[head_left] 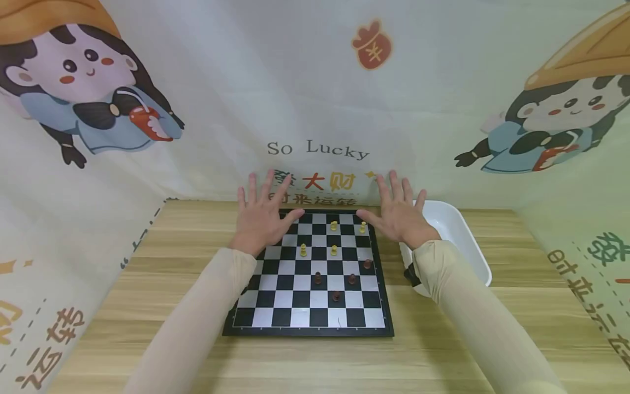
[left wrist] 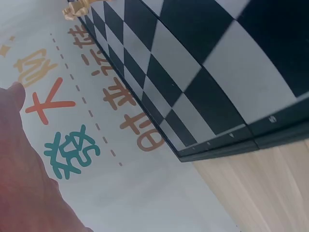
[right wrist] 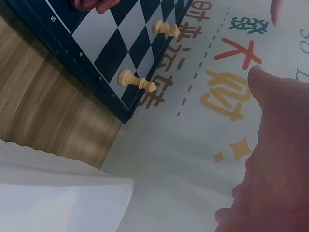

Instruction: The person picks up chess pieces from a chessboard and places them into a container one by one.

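Your left hand [head_left: 264,218] and right hand [head_left: 400,214] spread wide near the chessboard [head_left: 285,283]. Whether they touch the cloth [head_left: 275,82] is unclear.

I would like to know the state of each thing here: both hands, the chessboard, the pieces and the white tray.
Left hand: fingers straight and spread, holding nothing.
Right hand: fingers straight and spread, holding nothing.
Chessboard: unfolded, flat on the table.
Yellow pieces: four visible, upright on the board.
Dark red pieces: four visible, on the board.
White tray: open-topped, partly hidden by the right arm.
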A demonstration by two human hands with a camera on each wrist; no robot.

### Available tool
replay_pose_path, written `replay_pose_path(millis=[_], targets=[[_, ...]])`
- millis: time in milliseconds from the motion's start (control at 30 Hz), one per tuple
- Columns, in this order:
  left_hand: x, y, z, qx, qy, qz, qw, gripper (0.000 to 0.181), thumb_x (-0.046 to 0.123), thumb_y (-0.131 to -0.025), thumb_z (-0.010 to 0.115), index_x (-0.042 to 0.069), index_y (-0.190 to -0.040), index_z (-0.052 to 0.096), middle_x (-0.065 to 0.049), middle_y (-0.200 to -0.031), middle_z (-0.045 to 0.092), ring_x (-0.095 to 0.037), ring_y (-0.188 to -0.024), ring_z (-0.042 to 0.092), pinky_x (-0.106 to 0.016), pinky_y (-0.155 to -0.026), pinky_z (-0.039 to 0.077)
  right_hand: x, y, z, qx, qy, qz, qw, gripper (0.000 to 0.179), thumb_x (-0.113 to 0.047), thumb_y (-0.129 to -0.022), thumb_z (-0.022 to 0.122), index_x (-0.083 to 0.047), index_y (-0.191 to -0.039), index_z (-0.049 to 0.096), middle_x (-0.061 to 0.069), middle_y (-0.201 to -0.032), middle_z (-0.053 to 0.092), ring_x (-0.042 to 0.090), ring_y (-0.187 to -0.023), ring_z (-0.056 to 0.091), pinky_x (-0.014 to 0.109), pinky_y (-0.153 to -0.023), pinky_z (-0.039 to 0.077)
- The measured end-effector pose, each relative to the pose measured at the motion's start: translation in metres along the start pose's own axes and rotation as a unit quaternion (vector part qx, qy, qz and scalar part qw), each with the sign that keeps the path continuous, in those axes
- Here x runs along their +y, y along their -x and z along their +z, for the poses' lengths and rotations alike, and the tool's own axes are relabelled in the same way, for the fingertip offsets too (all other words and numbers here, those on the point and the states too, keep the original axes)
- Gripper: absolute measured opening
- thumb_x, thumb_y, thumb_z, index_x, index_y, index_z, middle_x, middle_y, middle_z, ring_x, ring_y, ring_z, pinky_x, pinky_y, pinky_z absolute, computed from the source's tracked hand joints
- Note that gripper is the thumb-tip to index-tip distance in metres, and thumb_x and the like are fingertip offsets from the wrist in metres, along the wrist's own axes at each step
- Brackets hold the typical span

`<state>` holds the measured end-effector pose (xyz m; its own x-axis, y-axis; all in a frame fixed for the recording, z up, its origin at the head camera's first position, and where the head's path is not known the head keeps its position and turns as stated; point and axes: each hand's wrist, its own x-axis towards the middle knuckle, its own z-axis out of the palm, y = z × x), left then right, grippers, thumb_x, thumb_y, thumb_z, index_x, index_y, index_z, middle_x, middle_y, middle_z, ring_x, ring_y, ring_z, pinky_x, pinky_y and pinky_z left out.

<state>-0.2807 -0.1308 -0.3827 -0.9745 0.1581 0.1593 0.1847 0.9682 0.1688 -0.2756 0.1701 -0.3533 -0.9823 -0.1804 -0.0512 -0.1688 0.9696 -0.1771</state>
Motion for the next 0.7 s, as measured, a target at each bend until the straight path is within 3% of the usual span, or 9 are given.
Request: replay_pose_path(millis=[367,600,700], targets=[[-0.01,0.007,0.002,-0.014,-0.017,0.001,0.9998,0.089,0.074,-0.097,0.041,0.035,-0.165,0.0,-0.006,-0.175,-0.006,-0.045,-0.159,-0.01,-0.068,-0.127,0.0,-0.002,0.002,0.001,-0.007,-0.009,-0.013,0.9998,0.097,-0.068,-0.1,0.04,-0.013,-0.164,-0.008,0.019,-0.172,-0.014,0.049,-0.158,-0.004,0.078,-0.12,-0.005],[-0.015,0.013,0.003,-0.045,-0.051,0.012,0.9976,0.096,0.073,-0.094,0.05,0.033,-0.165,-0.002,-0.008,-0.175,-0.004,-0.047,-0.159,-0.007,-0.068,-0.127,0.003,-0.006,0.005,0.002,-0.006,-0.012,-0.026,0.9996,0.097,-0.065,-0.101,0.044,-0.011,-0.164,-0.007,0.02,-0.172,-0.009,0.05,-0.158,0.002,0.078,-0.121,-0.001],[-0.018,0.014,0.006,-0.043,-0.057,0.018,0.9973,0.098,0.071,-0.093,0.054,0.032,-0.165,-0.001,-0.009,-0.175,-0.001,-0.048,-0.159,-0.004,-0.069,-0.126,0.007,-0.007,0.007,0.003,-0.007,-0.01,-0.029,0.9995,0.097,-0.065,-0.101,0.043,-0.011,-0.164,-0.006,0.02,-0.172,-0.009,0.048,-0.158,0.002,0.077,-0.121,-0.001]])
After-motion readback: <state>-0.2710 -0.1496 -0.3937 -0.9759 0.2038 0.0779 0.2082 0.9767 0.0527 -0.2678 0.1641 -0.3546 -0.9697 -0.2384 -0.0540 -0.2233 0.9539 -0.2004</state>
